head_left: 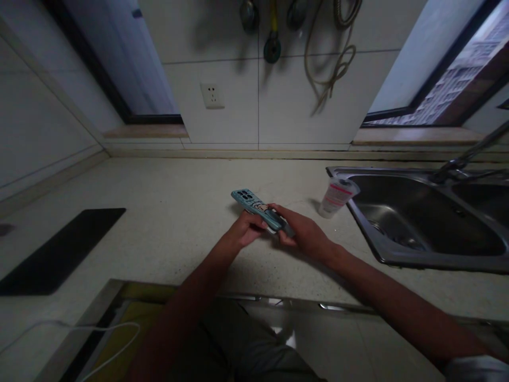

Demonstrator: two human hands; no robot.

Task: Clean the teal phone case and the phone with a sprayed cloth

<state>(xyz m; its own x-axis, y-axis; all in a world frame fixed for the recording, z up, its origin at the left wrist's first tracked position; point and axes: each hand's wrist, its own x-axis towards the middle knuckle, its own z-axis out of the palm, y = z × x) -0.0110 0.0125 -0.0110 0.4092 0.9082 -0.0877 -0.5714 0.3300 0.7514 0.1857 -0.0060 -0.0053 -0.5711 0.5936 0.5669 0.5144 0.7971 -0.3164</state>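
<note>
Over the countertop (191, 201), a smartphone (254, 204) in a teal patterned case lies tilted between my two hands. Its back faces up, with the camera lenses at the far left end. My left hand (247, 229) is closed on its near side, thumb along the edge. Around the lower right end wraps my right hand (302, 228). A grey piece (287, 229) shows at that end beside the right fingers; I cannot tell what it is. Right of my hands stands a clear plastic cup (337, 197) with red print.
A steel double sink (382, 260) with a faucet (457, 164) is at the right. A black flat panel (63, 252) lies on the left counter, with a white cable (99, 327) nearer. On the back wall are a socket (212, 96) and a hanging cord (330, 82).
</note>
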